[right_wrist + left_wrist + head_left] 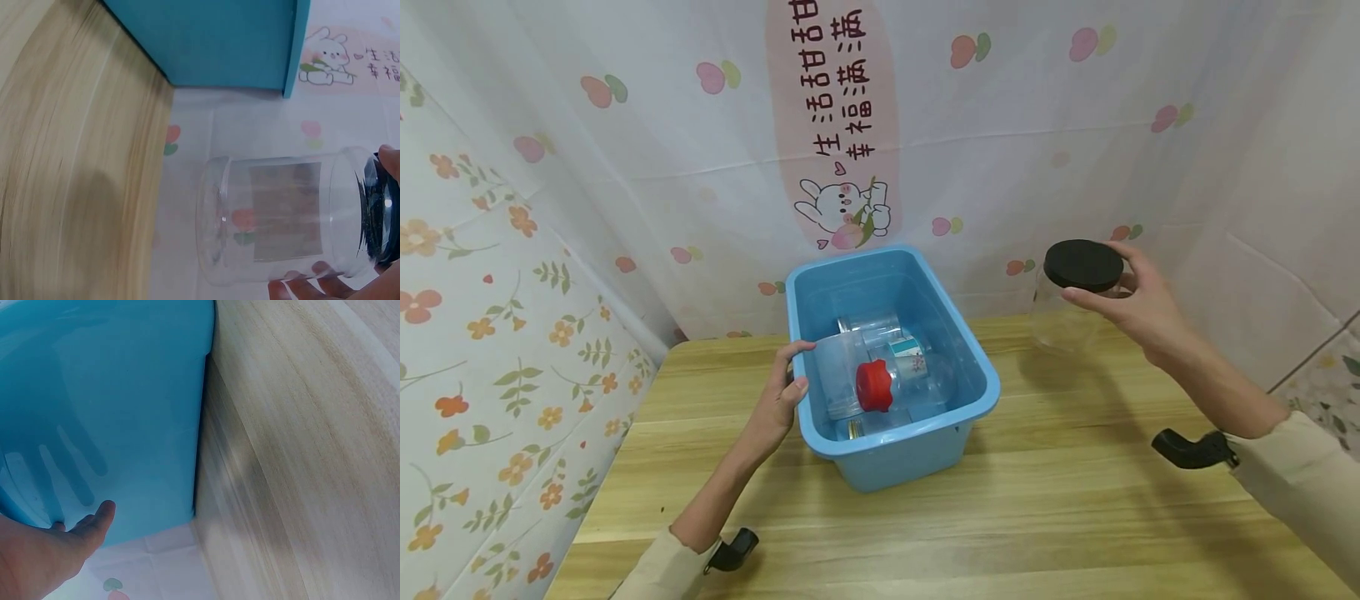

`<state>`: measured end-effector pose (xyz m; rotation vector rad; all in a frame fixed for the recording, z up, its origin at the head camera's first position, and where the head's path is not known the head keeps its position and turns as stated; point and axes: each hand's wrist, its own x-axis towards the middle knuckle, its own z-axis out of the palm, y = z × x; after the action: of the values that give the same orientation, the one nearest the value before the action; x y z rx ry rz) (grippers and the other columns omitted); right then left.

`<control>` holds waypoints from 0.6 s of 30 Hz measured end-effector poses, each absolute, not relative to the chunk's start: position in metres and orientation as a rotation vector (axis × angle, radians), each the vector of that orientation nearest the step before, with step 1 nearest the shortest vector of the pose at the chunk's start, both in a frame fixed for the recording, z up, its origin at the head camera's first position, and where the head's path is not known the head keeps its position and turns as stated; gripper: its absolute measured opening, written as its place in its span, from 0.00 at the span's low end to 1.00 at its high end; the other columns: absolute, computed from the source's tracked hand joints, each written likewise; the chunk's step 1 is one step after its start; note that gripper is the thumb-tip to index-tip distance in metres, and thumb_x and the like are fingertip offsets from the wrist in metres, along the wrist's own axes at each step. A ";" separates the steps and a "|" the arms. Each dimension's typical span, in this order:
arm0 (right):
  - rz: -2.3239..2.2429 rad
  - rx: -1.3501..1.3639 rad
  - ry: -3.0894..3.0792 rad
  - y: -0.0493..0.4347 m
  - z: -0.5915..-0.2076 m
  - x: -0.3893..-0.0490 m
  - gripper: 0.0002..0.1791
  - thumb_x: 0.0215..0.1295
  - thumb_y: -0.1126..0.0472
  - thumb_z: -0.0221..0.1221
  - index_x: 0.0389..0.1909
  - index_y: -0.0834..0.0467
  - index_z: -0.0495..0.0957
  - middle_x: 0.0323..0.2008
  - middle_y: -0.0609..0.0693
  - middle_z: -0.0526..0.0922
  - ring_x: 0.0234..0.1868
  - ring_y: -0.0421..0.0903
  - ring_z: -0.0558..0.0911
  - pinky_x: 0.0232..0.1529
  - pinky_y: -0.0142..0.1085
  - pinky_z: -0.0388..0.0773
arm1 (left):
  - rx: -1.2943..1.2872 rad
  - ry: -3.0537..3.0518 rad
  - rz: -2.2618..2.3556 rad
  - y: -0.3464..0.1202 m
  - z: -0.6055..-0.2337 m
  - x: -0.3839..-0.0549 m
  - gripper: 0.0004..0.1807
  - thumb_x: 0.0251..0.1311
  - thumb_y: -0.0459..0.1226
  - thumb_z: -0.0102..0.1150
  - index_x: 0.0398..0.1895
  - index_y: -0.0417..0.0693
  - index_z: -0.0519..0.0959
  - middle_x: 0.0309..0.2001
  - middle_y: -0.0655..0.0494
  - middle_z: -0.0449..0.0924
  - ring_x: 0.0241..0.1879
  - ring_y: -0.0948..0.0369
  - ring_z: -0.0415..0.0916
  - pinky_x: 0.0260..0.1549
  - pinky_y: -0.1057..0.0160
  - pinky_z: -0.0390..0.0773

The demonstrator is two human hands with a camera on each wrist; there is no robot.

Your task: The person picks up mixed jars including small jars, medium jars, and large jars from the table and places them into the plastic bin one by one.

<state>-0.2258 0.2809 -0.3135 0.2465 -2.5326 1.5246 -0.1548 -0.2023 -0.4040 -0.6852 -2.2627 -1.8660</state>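
My right hand (pixel 1138 304) grips a clear plastic jar (pixel 281 215) around its black lid (pixel 1084 265), at the right of the head view. The jar hangs upright, its base apart from the table, and a rectangular patch shows on its side. My left hand (pixel 778 396) holds the left rim of a blue plastic tub (pixel 898 467), thumb on the outer side in the left wrist view. Inside the tub lie several clear containers, among them a jar with a red lid (pixel 875 386) and a frosted one (pixel 838 375) near my left fingers.
The tub stands on a wooden table (pixel 1060 517), close to its back edge. Patterned white cloth (pixel 1000 158) hangs behind it, and a floral cloth (pixel 512 375) runs along the left. Black camera mounts (pixel 1191 450) sit at both sleeves.
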 end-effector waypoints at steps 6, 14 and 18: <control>1.531 0.275 -2.524 0.273 -0.311 -0.224 0.47 0.66 0.57 0.68 0.80 0.50 0.52 0.63 0.52 0.66 0.47 0.43 0.75 0.40 0.25 0.75 | -0.690 -2.264 -1.860 -0.203 -0.405 -0.155 0.28 0.70 0.44 0.39 0.71 0.49 0.56 0.73 0.33 0.46 0.60 0.27 0.62 0.46 0.28 0.74; 1.562 0.310 -2.524 0.266 -0.311 -0.229 0.47 0.66 0.60 0.68 0.80 0.50 0.52 0.62 0.52 0.68 0.47 0.41 0.76 0.41 0.26 0.75 | -0.675 -2.270 -1.868 -0.204 -0.405 -0.155 0.27 0.69 0.44 0.39 0.71 0.51 0.57 0.72 0.32 0.48 0.59 0.27 0.64 0.45 0.29 0.75; 1.545 0.311 -2.533 0.263 -0.311 -0.228 0.47 0.66 0.59 0.68 0.80 0.49 0.53 0.60 0.50 0.70 0.46 0.42 0.77 0.41 0.27 0.75 | -0.673 -2.274 -1.865 -0.204 -0.405 -0.155 0.28 0.69 0.44 0.40 0.71 0.52 0.57 0.72 0.33 0.48 0.59 0.28 0.64 0.45 0.30 0.75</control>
<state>-0.2284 0.2634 -0.3106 0.3106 -2.5328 1.5448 -0.1550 -0.2035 -0.4049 -0.6730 -2.2738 -1.8652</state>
